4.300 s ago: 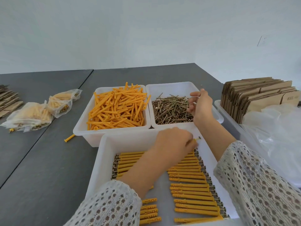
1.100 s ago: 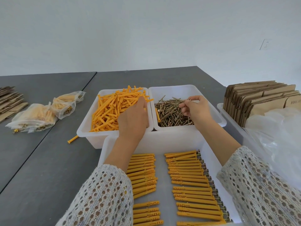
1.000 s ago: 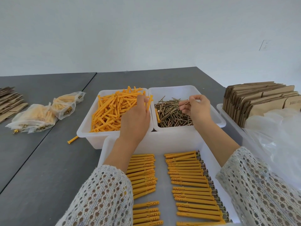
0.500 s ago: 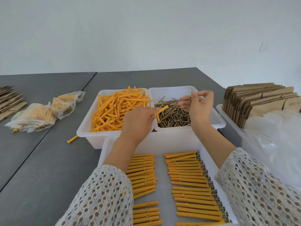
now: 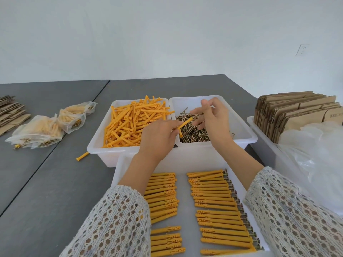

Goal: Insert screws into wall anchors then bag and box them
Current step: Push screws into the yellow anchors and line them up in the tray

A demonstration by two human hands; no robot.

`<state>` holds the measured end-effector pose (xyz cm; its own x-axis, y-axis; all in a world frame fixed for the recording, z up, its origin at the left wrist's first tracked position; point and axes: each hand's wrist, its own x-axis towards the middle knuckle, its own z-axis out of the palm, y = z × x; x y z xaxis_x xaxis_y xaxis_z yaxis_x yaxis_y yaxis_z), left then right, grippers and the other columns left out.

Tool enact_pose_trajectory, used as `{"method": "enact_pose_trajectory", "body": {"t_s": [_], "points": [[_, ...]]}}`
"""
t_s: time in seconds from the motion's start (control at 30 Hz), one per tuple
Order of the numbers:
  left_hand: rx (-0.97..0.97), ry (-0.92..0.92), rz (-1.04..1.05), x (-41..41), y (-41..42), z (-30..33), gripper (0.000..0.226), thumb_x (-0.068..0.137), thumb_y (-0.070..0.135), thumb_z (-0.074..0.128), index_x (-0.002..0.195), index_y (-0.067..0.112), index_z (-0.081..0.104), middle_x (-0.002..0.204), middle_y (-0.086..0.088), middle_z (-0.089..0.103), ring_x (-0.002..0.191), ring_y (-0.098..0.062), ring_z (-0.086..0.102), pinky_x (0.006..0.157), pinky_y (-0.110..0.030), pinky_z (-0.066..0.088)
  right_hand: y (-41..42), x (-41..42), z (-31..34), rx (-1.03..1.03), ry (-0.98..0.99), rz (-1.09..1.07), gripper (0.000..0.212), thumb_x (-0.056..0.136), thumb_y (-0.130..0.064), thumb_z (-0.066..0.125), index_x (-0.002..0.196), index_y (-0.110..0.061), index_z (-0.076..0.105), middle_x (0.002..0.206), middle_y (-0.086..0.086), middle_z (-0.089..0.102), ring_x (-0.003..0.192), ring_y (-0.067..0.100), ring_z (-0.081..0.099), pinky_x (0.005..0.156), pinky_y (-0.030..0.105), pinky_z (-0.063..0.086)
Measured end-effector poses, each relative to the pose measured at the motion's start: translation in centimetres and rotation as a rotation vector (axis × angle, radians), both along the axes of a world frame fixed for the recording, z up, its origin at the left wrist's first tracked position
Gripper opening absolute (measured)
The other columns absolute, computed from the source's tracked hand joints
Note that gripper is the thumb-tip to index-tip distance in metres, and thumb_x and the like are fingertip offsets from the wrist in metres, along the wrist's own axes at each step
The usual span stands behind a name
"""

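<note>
Held over the rim between two touching bins (image 5: 173, 115), clear of both heaps: orange anchor (image 5: 184, 125) pinched in left hand (image 5: 157, 138), right hand (image 5: 213, 119) fingers spread above screws (image 5: 193, 132).

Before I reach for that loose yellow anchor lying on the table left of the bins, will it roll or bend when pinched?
The loose anchor looks like a slim round plastic rod, so a sideways nudge would probably roll it, though its flared head may curve the path. It lies straight, like those in the bin, so likely stiff. Probably very light.
</note>
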<state>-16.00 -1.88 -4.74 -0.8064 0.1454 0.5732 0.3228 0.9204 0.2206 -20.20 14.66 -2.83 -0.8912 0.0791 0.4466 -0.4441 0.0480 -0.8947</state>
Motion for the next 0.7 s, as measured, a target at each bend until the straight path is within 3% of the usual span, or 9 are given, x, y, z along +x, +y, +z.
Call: {"method": "enact_pose_trajectory", "body": {"t_s": [0.1, 0.23, 0.33, 0.43, 0.5, 0.6, 0.7], "points": [[0.087, -0.029, -0.037, 0.6, 0.9, 0.9, 0.017, 0.098, 0.027, 0.060, 0.110, 0.031, 0.070, 0.090, 0.015, 0.070, 0.080, -0.011, 0.063, 0.062, -0.030, 0.048, 0.4, -0.5, 0.0, -0.026, -0.030, -0.116, 0.042, 0.108, -0.031, 0.029, 0.091, -0.005, 0.058, 0.089, 0.006, 0.071, 0.047, 0.014, 0.053, 0.048, 0.022, 0.043], [0.131, -0.140, -0.177, 2.0, 2.9, 3.2, 0.008, 0.094, 0.031, 0.063, 0.100, 0.034, 0.067, 0.083, 0.016, 0.067, 0.076, -0.005, 0.062, 0.065, -0.027, 0.049, 2.4, -2.2, 0.3, -0.351, -0.352, -0.224, 0.040, 0.107, -0.032, 0.027, 0.090, -0.009, 0.056, 0.081, 0.005, 0.061, 0.043, 0.011, 0.044, 0.044, 0.023, 0.037], [-0.080, -0.402, -0.261, 3.2, 5.2, 3.9, 0.005, 0.093, 0.036, 0.062, 0.098, 0.036, 0.065, 0.085, 0.018, 0.068, 0.083, -0.003, 0.060, 0.067, -0.028, 0.048, 3.8, -3.0, 0.0, -0.564, -0.526, -0.172, 0.039, 0.106, -0.033, 0.028, 0.087, -0.011, 0.054, 0.075, 0.006, 0.057, 0.048, 0.015, 0.042, 0.043, 0.022, 0.034], [-0.379, -0.533, -0.258, 4.1, 7.3, 2.6, 0.007, 0.094, 0.032, 0.062, 0.098, 0.028, 0.066, 0.093, 0.009, 0.065, 0.092, -0.016, 0.059, 0.069, -0.030, 0.047, 4.5, -3.4, -0.4, -0.634, -0.587, -0.122, 0.037, 0.106, -0.032, 0.029, 0.085, -0.012, 0.053, 0.071, 0.004, 0.055, 0.049, 0.016, 0.042, 0.045, 0.023, 0.033], [-0.531, -0.603, -0.216, 4.5, 8.5, 1.4, 0.007, 0.093, 0.025, 0.062, 0.087, 0.021, 0.062, 0.090, 0.002, 0.060, 0.086, -0.023, 0.059, 0.068, -0.032, 0.046, 4.6, -3.5, -0.4, -0.632, -0.607, -0.100, 0.036, 0.105, -0.032, 0.031, 0.086, -0.013, 0.054, 0.068, 0.004, 0.056, 0.048, 0.015, 0.043, 0.044, 0.022, 0.035], [-0.701, -0.634, -0.196, 4.7, 10.4, 0.2, 0.031, 0.094, 0.020, 0.063, 0.070, 0.020, 0.043, 0.075, 0.002, 0.044, 0.071, -0.021, 0.049, 0.060, -0.031, 0.037, 4.5, -3.6, -0.3, -0.590, -0.616, -0.078, 0.035, 0.105, -0.031, 0.032, 0.085, -0.013, 0.054, 0.064, 0.002, 0.055, 0.046, 0.014, 0.043, 0.044, 0.022, 0.035], [-0.758, -0.586, -0.169, 4.7, 11.7, 0.1, 0.017, 0.093, 0.018, 0.064, 0.084, 0.021, 0.050, 0.072, 0.003, 0.036, 0.075, -0.020, 0.044, 0.059, -0.031, 0.032, 4.4, -3.7, -0.4, -0.552, -0.620, -0.061, 0.034, 0.104, -0.030, 0.032, 0.084, -0.013, 0.054, 0.062, 0.001, 0.054, 0.045, 0.014, 0.043, 0.044, 0.022, 0.034]]}}
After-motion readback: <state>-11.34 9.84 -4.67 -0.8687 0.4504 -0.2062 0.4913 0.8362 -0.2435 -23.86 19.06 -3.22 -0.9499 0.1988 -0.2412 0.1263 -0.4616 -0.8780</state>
